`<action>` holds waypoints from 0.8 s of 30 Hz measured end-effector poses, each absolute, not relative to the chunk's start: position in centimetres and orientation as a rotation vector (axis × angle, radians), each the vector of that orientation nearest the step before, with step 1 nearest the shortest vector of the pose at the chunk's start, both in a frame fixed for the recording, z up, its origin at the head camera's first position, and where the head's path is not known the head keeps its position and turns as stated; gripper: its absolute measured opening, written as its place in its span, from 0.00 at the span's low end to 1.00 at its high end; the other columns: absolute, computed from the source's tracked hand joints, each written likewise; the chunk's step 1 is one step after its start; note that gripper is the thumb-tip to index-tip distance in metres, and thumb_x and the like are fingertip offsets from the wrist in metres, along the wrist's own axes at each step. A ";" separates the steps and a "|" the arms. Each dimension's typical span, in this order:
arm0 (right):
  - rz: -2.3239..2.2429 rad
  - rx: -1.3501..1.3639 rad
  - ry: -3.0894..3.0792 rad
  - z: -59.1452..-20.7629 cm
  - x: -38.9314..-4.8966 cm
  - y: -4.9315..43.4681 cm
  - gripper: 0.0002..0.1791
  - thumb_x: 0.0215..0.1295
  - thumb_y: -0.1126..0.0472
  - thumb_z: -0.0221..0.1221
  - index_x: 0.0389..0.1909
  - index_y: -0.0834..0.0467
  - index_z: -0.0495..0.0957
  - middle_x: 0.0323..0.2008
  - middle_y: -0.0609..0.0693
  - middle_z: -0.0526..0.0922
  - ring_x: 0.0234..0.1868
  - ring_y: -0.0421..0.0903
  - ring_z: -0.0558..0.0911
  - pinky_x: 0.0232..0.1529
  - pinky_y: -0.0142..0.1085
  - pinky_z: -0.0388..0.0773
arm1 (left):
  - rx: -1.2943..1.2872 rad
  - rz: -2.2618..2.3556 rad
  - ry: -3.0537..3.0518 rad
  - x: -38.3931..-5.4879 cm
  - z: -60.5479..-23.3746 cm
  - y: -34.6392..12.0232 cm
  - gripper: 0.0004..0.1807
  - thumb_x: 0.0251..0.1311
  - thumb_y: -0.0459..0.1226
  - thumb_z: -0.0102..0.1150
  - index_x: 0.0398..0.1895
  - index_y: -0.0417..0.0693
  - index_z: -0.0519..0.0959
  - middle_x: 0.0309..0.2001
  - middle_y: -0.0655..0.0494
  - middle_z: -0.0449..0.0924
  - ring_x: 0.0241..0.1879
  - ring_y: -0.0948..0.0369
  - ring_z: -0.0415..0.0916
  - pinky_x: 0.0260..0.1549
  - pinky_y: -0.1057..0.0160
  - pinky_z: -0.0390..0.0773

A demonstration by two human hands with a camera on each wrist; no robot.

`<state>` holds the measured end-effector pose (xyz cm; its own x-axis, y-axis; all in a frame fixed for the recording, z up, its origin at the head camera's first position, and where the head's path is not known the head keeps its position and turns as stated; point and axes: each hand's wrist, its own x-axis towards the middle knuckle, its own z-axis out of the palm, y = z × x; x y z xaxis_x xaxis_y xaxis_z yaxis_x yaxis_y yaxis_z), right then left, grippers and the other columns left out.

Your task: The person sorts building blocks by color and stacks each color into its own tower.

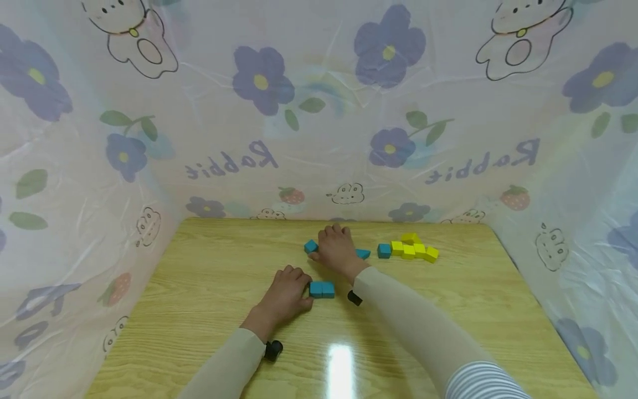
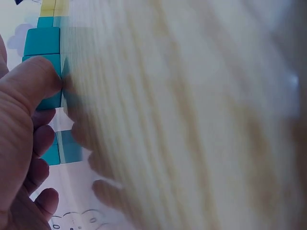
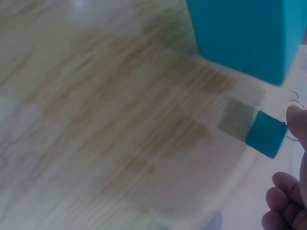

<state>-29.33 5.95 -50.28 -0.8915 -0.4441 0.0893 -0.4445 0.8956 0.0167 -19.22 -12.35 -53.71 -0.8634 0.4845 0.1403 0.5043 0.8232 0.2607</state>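
Two blue blocks (image 1: 322, 290) stand side by side near the middle of the wooden table. My left hand (image 1: 286, 293) pinches the left one, its thumb on the near face in the left wrist view, where the other block (image 2: 42, 42) adjoins it. Farther back, my right hand (image 1: 336, 248) hovers low over the table beside a single blue cube (image 1: 311, 246). In the right wrist view that cube (image 3: 266, 134) sits near the thumb tip, and the fingers (image 3: 283, 203) hang loosely curled with nothing visible between. A blue piece (image 1: 363, 254) is partly hidden by the right hand.
Another blue block (image 1: 384, 251) stands at the back right, beside several yellow blocks (image 1: 408, 252). One yellow piece (image 1: 411, 238) lies behind them. A patterned curtain (image 1: 319, 138) encloses the table's (image 1: 214, 266) back and sides.
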 end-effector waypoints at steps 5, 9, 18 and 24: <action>-0.005 0.685 -3.004 -50.9 -29.3 5.3 0.32 0.70 0.31 0.60 0.47 0.58 0.79 0.43 0.54 0.79 0.48 0.54 0.71 0.55 0.53 0.69 | -0.801 -0.444 -2.944 -18.9 -53.7 -12.2 0.17 0.64 0.47 0.69 0.50 0.49 0.84 0.45 0.57 0.79 0.43 0.57 0.65 0.49 0.53 0.68; -0.031 0.674 -3.000 -51.0 -29.3 5.0 0.31 0.71 0.33 0.60 0.48 0.59 0.80 0.43 0.54 0.79 0.46 0.54 0.71 0.54 0.52 0.69 | -0.797 -0.421 -2.961 -18.9 -53.6 -12.1 0.18 0.64 0.48 0.69 0.50 0.48 0.84 0.44 0.58 0.79 0.43 0.57 0.65 0.49 0.53 0.68; -0.055 0.692 -2.982 -51.2 -29.6 5.2 0.24 0.75 0.39 0.61 0.48 0.58 0.80 0.45 0.54 0.80 0.50 0.55 0.73 0.56 0.52 0.70 | -0.775 -0.375 -2.957 -19.2 -53.7 -12.4 0.19 0.65 0.50 0.67 0.52 0.50 0.83 0.47 0.59 0.79 0.45 0.58 0.65 0.50 0.55 0.68; 0.001 0.719 -2.980 -51.1 -29.6 6.5 0.20 0.75 0.43 0.61 0.47 0.58 0.80 0.45 0.53 0.79 0.51 0.55 0.73 0.58 0.53 0.70 | -0.770 -0.389 -2.960 -19.2 -53.7 -12.3 0.19 0.64 0.49 0.68 0.52 0.50 0.83 0.47 0.58 0.79 0.45 0.58 0.65 0.50 0.56 0.66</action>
<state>-29.56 6.49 -51.10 -0.8872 -0.4554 0.0744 -0.4555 0.8901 0.0173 -19.22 -12.30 -53.71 -0.8736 0.4718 0.1190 0.4866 0.8435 0.2277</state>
